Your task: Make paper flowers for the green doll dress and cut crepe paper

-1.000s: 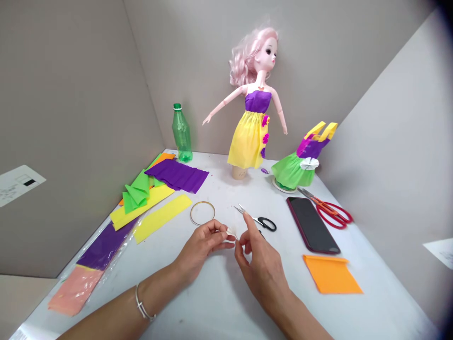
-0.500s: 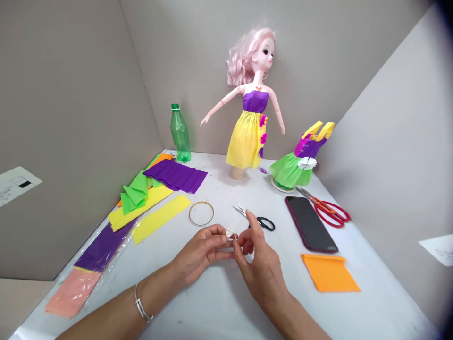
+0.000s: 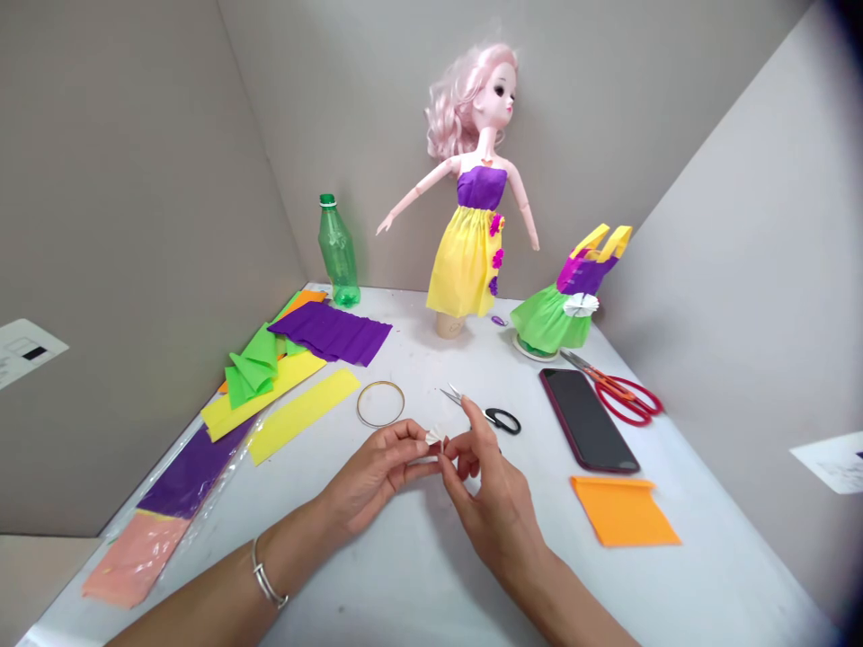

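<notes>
A small white pleated paper fan (image 3: 435, 436) is pinched between the thumb and fingers of my left hand (image 3: 378, 472), low over the table. My right hand (image 3: 490, 490) grips the fan's narrow lower end between thumb and fingertips, with the index finger pointing up. Just beyond my right hand lies a pair of small black-handled scissors (image 3: 503, 420), partly covered by that hand. A thin gold ring-shaped bangle (image 3: 380, 403) rests flat beyond my left hand.
At the back stands a pink-haired doll (image 3: 465, 261), between a green bottle (image 3: 338, 256) and a small paper dress (image 3: 553, 314). Coloured paper sheets (image 3: 330, 332) lie left. A phone (image 3: 589, 420), red scissors (image 3: 627, 400) and orange paper (image 3: 627, 512) lie right.
The whole view has shifted slightly, so everything sits a little up and left. Both hands keep nearly the same pose on the white paper fan, which shows a bit more.
</notes>
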### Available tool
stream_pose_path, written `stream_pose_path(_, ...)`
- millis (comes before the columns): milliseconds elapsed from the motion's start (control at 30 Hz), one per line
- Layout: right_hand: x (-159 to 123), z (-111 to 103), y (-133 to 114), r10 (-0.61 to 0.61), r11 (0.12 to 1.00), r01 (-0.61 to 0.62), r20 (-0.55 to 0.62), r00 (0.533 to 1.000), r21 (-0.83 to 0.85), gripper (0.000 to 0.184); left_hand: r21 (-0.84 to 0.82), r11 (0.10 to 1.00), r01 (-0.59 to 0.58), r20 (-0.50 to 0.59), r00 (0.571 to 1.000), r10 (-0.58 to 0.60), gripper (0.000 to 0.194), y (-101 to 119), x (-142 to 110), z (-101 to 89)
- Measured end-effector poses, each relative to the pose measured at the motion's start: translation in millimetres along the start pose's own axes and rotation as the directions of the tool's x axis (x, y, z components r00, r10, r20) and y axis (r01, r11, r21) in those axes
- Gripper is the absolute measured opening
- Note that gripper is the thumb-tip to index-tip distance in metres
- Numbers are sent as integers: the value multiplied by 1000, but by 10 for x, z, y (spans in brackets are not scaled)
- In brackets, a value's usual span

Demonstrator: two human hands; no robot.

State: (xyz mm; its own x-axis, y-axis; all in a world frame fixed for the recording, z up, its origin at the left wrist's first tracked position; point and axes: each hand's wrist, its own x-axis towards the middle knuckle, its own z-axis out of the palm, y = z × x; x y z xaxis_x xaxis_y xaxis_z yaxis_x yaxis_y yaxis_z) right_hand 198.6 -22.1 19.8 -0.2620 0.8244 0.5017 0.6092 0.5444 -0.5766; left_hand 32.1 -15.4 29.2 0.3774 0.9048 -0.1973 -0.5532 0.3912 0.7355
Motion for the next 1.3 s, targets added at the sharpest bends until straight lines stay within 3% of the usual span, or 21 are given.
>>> stream_pose_path(367,16,-46,-9,53,996,-51,-25,998,70,56,-3,1000,-7,-9,1000,7,6,12,-3,5)
stream_pose_path(467,67,-124,-13,46,984,-38,-42,998,173,36,8,1000,2,-27,1000,-1,6,17,1,-11)
stream_pose_path(600,126,-224,-32,-9,971,4,23,1000,237,9,52,999,-5,-34,999,7,6,14,2,-19)
stream_pose_path(800,106,-205,-20,-78,977,57,99,992,207,10,92,996,-12,-20,1000,13,6,8,-10,7)
stream_pose_path(1300,97,-188,-4,-74,989,54,145,987,137,14,168,986,-10,-25,1000,15,14,0,-24,13)
